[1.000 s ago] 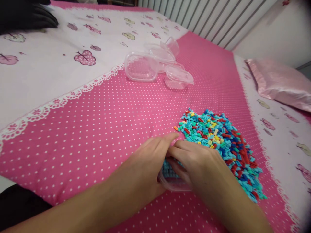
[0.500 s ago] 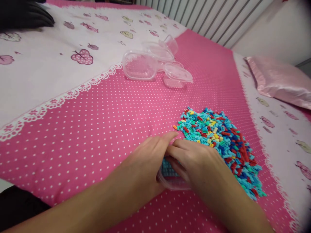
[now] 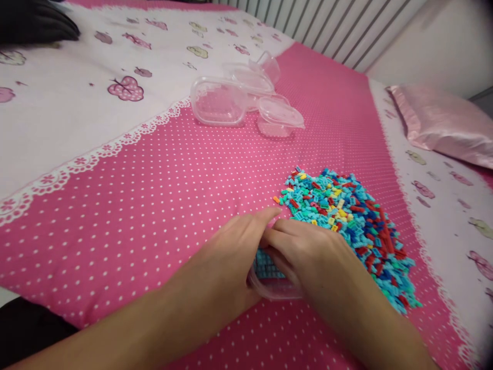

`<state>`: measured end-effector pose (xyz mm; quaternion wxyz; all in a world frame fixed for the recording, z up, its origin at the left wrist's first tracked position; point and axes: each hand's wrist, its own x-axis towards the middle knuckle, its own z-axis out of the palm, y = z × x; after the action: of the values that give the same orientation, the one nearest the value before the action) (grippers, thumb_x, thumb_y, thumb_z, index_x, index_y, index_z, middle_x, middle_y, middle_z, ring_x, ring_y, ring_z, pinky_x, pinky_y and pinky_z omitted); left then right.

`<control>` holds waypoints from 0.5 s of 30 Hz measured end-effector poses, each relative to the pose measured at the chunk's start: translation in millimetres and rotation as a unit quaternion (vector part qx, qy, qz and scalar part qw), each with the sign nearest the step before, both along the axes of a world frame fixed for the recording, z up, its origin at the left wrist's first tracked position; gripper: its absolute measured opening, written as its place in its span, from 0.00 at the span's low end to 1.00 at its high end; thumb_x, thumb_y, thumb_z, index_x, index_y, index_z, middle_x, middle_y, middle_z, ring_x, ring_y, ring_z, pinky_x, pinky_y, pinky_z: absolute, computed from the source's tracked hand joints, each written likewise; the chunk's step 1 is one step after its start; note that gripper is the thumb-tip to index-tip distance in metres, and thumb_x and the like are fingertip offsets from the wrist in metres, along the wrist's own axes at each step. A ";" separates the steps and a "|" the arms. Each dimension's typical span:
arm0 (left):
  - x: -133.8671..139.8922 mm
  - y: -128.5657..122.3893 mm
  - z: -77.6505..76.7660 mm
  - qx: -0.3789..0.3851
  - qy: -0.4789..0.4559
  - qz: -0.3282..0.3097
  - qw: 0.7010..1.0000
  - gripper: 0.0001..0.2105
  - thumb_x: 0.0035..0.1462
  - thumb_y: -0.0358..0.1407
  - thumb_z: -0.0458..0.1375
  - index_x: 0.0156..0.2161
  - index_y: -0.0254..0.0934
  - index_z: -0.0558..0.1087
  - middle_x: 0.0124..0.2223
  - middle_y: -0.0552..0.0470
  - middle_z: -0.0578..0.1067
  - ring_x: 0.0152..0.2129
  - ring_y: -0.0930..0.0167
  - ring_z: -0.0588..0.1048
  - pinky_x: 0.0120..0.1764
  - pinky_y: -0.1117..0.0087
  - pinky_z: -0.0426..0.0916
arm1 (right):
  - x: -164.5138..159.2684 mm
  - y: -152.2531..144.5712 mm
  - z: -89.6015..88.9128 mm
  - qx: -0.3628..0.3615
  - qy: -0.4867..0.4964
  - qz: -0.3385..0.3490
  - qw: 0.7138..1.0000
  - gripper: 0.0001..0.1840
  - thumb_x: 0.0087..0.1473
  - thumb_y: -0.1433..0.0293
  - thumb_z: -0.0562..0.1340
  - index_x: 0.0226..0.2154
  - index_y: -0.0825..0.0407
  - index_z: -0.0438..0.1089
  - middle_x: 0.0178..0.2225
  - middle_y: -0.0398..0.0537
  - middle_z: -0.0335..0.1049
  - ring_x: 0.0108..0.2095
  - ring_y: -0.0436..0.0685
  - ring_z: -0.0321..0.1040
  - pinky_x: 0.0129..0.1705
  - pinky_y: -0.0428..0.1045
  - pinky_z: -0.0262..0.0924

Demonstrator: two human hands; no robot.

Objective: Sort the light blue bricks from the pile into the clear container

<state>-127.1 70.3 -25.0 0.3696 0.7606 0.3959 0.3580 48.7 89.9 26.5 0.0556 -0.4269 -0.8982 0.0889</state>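
A clear plastic container (image 3: 274,293) sits low in the view on the pink bedspread, with rows of light-blue toy bricks (image 3: 267,266) inside. Wrapped round its left side is my left hand (image 3: 236,252), thumb stretched across the top. My right hand (image 3: 310,252) reaches over the container with its fingers bent and pressed together near my left thumb. Whatever those fingertips hold is hidden behind the hand. Just beyond my right hand lies a loose heap of small toy bricks (image 3: 331,198), mostly light blue, with red, dark blue, yellow and green ones.
Several clear tubs and lids lie farther back, among them a rectangular tub (image 3: 219,121) and a small tub with a tilted lid (image 3: 281,111). A pink satin pillow (image 3: 442,121) rests at the right. At the upper left is a black glove-like shape (image 3: 38,23).
The view has shifted very slightly. Both hands keep nearly the same pose at the container, and a little more of the light-blue bricks inside shows.
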 end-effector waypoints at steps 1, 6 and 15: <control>-0.2 0.0 0.2 0.004 -0.002 -0.001 1.000 0.34 0.56 0.34 0.67 0.64 0.48 0.58 0.61 0.50 0.73 0.56 0.62 0.74 0.60 0.59 0.69 | 0.1 -0.4 0.4 0.005 0.001 0.003 1.000 0.10 0.57 0.80 0.62 0.36 0.50 0.75 0.32 0.44 0.77 0.32 0.58 0.75 0.31 0.52 0.56; -3.0 1.0 4.9 0.009 0.037 0.001 0.999 0.36 0.59 0.38 0.66 0.68 0.49 0.54 0.64 0.48 0.72 0.59 0.59 0.73 0.58 0.58 0.71 | 13.9 1.8 23.5 0.029 0.051 0.016 0.998 0.12 0.62 0.77 0.58 0.31 0.48 0.72 0.30 0.42 0.77 0.28 0.54 0.74 0.28 0.50 0.56; -6.9 5.8 6.2 -0.029 0.059 0.011 0.998 0.37 0.55 0.39 0.66 0.66 0.50 0.55 0.59 0.46 0.76 0.49 0.59 0.79 0.51 0.55 0.75 | 88.6 41.2 55.1 0.074 -0.023 -0.179 0.981 0.07 0.58 0.72 0.66 0.39 0.46 0.78 0.34 0.44 0.80 0.32 0.56 0.74 0.34 0.52 0.60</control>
<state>-134.0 76.1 -18.9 0.3638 0.7650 0.4351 0.3052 137.3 131.0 81.6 0.0813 -0.5774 -0.8124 0.0007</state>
